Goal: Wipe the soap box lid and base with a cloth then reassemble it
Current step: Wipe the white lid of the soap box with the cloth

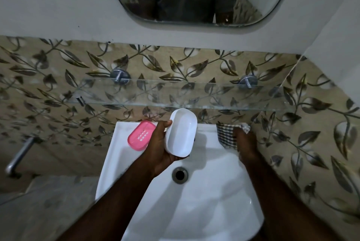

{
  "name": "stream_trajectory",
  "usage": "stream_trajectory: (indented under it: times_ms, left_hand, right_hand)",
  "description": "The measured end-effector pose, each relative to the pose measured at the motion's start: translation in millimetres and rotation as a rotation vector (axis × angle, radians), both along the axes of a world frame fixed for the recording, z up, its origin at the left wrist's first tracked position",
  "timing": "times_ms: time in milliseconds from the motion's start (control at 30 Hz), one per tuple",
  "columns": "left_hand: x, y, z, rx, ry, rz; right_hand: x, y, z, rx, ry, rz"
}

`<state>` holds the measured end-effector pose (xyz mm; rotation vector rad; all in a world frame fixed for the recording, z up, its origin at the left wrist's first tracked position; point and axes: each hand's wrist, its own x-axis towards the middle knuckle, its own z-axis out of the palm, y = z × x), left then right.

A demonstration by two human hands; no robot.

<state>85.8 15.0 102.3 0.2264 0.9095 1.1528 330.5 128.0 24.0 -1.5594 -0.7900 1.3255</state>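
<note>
Left hand (pixel 157 144) cupping white box half (pixel 181 133), tilted

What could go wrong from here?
1. Left hand holds the white half above the sink; a slip could drop it into the basin.
2. Pink half rests on the rim right beside that hand; a nudge might knock it off.
</note>
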Motion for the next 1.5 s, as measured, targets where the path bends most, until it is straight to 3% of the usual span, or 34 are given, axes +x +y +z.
stream_trajectory:
  times_ms: [67, 133, 267, 400, 467, 667, 933, 1200, 1367, 1500]
  left_hand:
    - [2, -2, 1, -0.01, 0.007, 0.003]
    - [3, -5, 3, -0.023, 0.001, -0.007]
    - [0, -15, 1, -0.015, -0.047, -0.04]
    - [-8, -25, -3, 0.049, -0.083, -0.075]
    - [-7, -32, 5, 0.086, -0.1, -0.072]
    - [-7, -45, 19, 0.124, 0.071, 0.053]
    - [-8, -50, 21, 0.191, -0.044, -0.03]
    - [-10, -47, 35, 0.281, 0.125, -0.006]
    - [2, -49, 39, 0.311, 0.195, -0.014]
    - [-1, -49, 47, 0.377, 0.355, 0.003]
  right_hand:
    - [-7, -38, 27, -0.041, 0.45, 0.022]
    - [-20, -75, 55, 0.017, 0.594, 0.037]
    - [-60, -135, 101, 0.213, 0.453, 0.047]
    - [-95, -161, 124, 0.232, 0.219, 0.082]
    - [-107, -166, 132, 0.215, 0.206, 0.085]
    - [-122, -174, 143, 0.217, 0.251, 0.094]
    - [-151, -180, 152, 0.189, 0.222, 0.272]
    - [-151, -186, 155, 0.087, 0.142, 0.341]
    - [-153, -165, 166, 0.183, 0.262, 0.169]
    - [-145, -179, 162, 0.068, 0.202, 0.35]
